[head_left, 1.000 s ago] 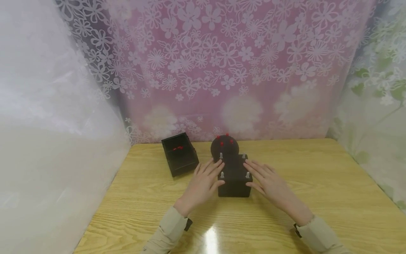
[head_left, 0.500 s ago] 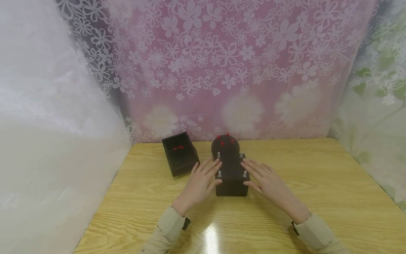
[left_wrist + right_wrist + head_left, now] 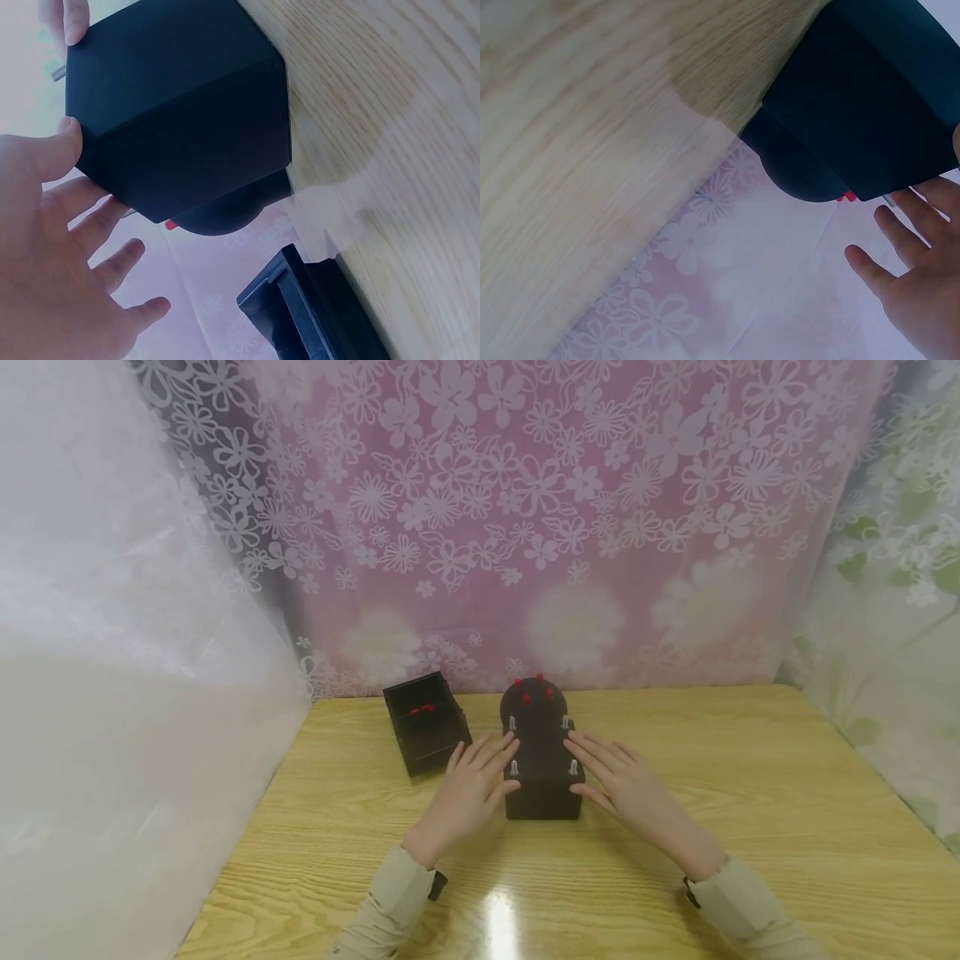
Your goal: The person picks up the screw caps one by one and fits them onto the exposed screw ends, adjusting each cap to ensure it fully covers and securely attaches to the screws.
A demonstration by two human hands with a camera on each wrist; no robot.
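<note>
A black box [image 3: 543,800] with a metal peg standing near each top corner sits on the table between my two hands. My left hand [image 3: 467,789] touches its left edge, fingers extended and thumb at the near corner. On the other side my right hand [image 3: 632,789] touches the right edge, its fingers fairly straight as well. The left wrist view shows the thumb [image 3: 66,148] and fingertips along the edge of the box. Directly behind the box stands a round black piece [image 3: 512,703] with several red pegs on top, its lower part hidden by the box.
A black open tray [image 3: 442,758] with a divider and small red pieces [image 3: 424,708] inside lies just left of the box, near my left fingertips. A pink floral curtain [image 3: 480,527] hangs behind the wooden table [image 3: 720,760].
The box has slid a little to the left and slightly away, with both hands moving along with it. The round piece and the tray have stayed in place.
</note>
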